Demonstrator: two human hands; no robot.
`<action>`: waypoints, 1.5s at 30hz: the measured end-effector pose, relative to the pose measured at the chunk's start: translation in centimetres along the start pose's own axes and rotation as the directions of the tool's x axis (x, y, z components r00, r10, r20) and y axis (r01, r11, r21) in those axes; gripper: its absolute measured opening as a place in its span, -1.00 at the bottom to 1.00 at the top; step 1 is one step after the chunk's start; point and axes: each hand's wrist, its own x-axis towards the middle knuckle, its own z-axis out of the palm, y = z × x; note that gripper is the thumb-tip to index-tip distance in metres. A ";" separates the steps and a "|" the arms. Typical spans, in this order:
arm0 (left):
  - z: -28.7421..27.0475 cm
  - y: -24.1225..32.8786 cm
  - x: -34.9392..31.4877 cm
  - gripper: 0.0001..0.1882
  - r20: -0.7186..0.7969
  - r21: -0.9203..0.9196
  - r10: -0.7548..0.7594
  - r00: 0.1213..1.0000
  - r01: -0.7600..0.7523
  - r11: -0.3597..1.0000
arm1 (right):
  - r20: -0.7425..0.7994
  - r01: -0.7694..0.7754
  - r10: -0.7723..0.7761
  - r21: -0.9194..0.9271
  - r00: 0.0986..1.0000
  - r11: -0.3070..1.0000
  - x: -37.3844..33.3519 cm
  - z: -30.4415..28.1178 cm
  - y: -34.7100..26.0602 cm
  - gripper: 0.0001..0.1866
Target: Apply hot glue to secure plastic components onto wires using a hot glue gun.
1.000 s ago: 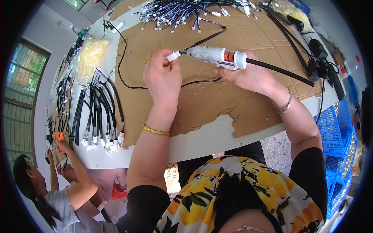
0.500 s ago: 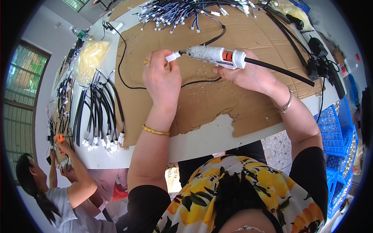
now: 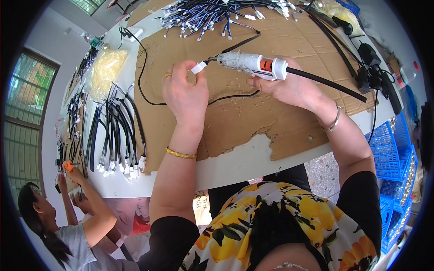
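Between thumb and forefinger my left hand [image 3: 186,90] pinches a white plug connector [image 3: 198,67]. A dark cable [image 3: 242,42] runs off from the connector toward the far side. My right hand [image 3: 289,83] is wrapped round a white hot glue gun [image 3: 244,62] with an orange part inside. A black glue stick [image 3: 327,82] pokes out of the gun's back end. The gun's nozzle points left, close to the connector's wire end; whether they touch I cannot tell. Brown cardboard [image 3: 239,113] lies under both hands.
Finished-looking cable bundles lie at the far edge [image 3: 217,16] and at left [image 3: 115,131]. A clear bag [image 3: 107,67] of yellowish pieces stands beyond the left bundle. Black adapters [image 3: 370,67] sit at right, above blue crates [image 3: 391,153]. A co-worker [image 3: 68,221] holds an orange tool at left.
My left hand has shifted slightly left with the connector, which is tilted more. The cable beyond it has straightened somewhat. My right hand barely moved. The co-worker's orange tool moved a little.
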 end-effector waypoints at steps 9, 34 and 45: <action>-0.1 0.2 -0.3 -0.75 0.191 -0.167 -0.175 0.966 0.207 0.964 | 0.034 -0.061 0.061 0.019 0.998 0.998 -0.3 -0.4 -0.5 -0.71; 0.1 0.0 -0.5 -0.78 0.357 -0.462 -0.320 0.878 0.464 0.756 | -0.017 0.068 -0.068 0.022 0.998 0.997 0.6 0.2 0.9 -0.72; 0.1 -0.4 -0.4 -0.83 0.537 -0.587 -0.368 0.759 0.650 0.482 | -0.029 0.043 -0.043 0.000 0.999 0.999 0.5 0.0 0.8 -0.75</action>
